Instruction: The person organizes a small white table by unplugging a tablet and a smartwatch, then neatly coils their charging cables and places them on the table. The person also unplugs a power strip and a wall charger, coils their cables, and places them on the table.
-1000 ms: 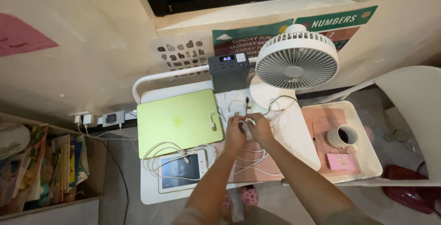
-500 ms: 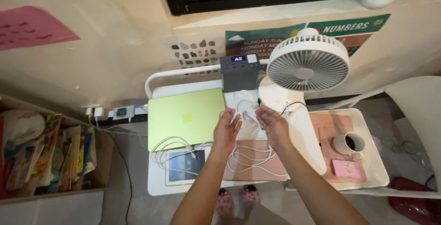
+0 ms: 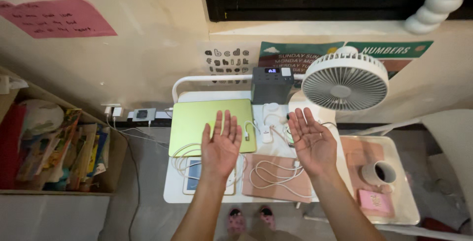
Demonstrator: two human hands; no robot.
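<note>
Above the white table (image 3: 172, 192), your left hand (image 3: 220, 147) and right hand (image 3: 311, 143) hovered open-palmed and empty; the limp, light cables (image 3: 273, 174) probably lift best by their plugs.

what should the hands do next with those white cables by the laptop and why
Probably lower the right hand to the loose white cable coiled on the pink pad. Both hands, the left hand too, hover palm-up and empty above the table, and that cable sprawls untidily just below the right palm.
</note>
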